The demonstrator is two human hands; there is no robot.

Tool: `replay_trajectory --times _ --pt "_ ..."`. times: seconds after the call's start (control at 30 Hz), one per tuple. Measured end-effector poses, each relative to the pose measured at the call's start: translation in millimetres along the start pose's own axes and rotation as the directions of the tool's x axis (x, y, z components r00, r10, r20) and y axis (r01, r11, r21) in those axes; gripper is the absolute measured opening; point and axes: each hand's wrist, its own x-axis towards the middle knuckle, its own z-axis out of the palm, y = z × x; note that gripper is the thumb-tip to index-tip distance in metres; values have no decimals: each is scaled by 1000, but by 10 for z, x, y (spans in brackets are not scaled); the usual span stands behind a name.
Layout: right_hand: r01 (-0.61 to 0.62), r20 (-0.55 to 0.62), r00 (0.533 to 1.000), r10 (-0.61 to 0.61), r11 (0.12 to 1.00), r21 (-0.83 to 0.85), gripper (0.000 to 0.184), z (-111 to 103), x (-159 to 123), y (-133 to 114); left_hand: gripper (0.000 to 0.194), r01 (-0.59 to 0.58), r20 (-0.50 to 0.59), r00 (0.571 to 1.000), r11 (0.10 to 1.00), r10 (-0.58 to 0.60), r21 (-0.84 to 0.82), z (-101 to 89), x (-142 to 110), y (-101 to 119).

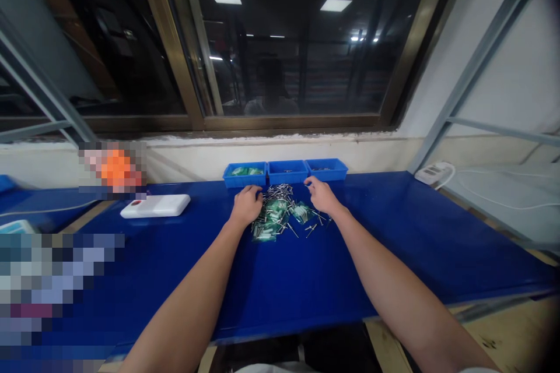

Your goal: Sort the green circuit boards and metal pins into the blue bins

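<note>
A heap of small silver metal pins mixed with green plastic pieces (280,213) lies on the blue table mat (284,280). My left hand (247,204) rests at the heap's left edge, its fingers curled down onto the parts. My right hand (321,195) sits at the heap's right edge, with its fingers bent and pinched over the pins. What either hand grips is too small to make out. Three blue bins stand in a row just behind the heap: the left bin (245,175) holds green pieces, the middle bin (287,172) and right bin (326,169) show little.
A white flat device (155,206) lies left of the heap. A white power strip (433,172) with a cable sits at the far right. A window with a dark reflection runs along the wall behind. Blurred patches cover the left side.
</note>
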Motion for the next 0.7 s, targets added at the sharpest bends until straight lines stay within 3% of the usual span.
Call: replay_trajectory --times 0.13,0.23,0.37,0.47,0.57,0.7 --pt "90 -9 996 -89 992 90 37 -40 -21 -51 29 8 -4 1000 1000 -8 -2 -4 -8 -6" --pt "61 -23 998 -58 987 152 31 -44 -32 -52 29 17 -8 1000 1000 -17 -9 -4 -5 -12" --pt "4 -22 1000 3 950 312 40 -40 -33 -68 29 16 -21 1000 999 -17 -31 -35 -10 33" --pt "-39 7 999 39 900 435 28 -38 -31 -166 28 -79 -50 996 996 77 -44 -103 -45 153" --pt "-59 30 998 51 822 567 18 -22 -36 -334 31 -255 -14 967 967 254 -25 -179 -107 330" --pt "-18 -21 999 43 746 666 22 44 -39 -525 33 -361 -8 932 932 362 15 -223 -172 517"
